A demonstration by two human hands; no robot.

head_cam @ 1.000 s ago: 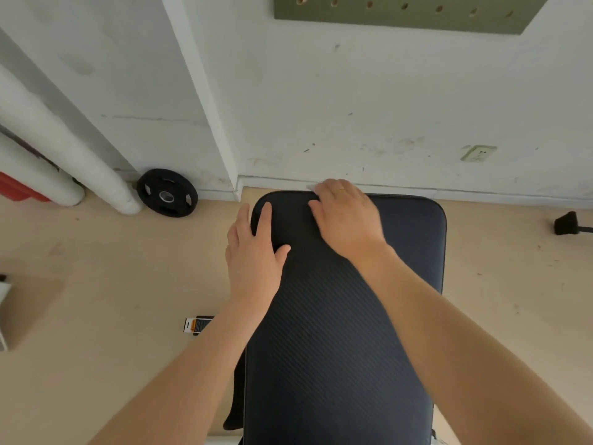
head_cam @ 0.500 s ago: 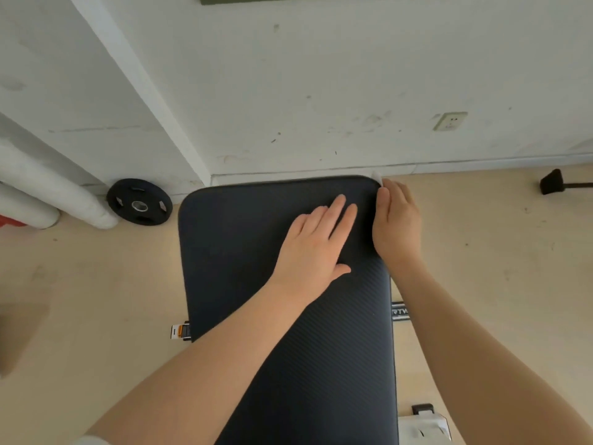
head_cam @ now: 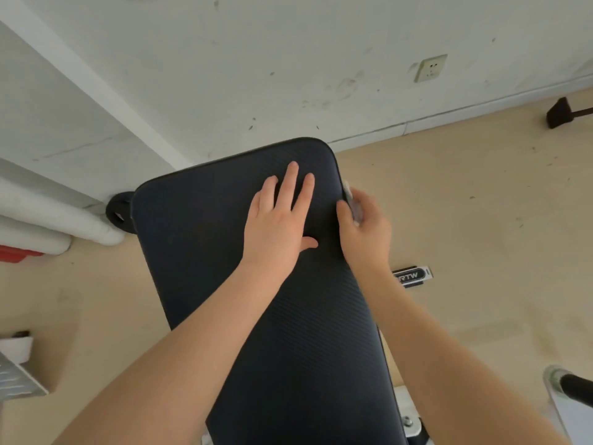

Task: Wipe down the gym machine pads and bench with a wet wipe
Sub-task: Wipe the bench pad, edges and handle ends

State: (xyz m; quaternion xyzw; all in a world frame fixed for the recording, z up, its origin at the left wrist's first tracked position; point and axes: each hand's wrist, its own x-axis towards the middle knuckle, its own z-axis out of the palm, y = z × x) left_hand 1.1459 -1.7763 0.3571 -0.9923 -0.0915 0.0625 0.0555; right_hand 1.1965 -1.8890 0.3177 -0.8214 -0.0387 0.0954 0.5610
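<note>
A: Which step is this?

B: Wiping the right side edge of the bench (head_cam: 288,332), near its far corner. The right hand (head_cam: 365,232) has its grip closed on a pale wet wipe (head_cam: 352,203), thumb on the top face and fingers wrapped over the side, so the wipe sits pressed against the edge. Most of it is hidden under the fingers.

A: And the other hand?

B: The left hand (head_cam: 277,226) lies flat on the pad just beside the right, fingers spread, holding nothing; I'd say it steadies the pad.

A: What does the next move call for?

B: Probably dragging the wipe along that edge toward the near end, with pressure kept on the side wall, then covering the broad top.

A: Anything in the way?

B: Not on the pad. A weight plate (head_cam: 119,213) rests on the floor by the far left corner near white pipes (head_cam: 48,216), a labelled frame foot (head_cam: 412,276) pokes out on the right, and the wall stands just behind.
</note>
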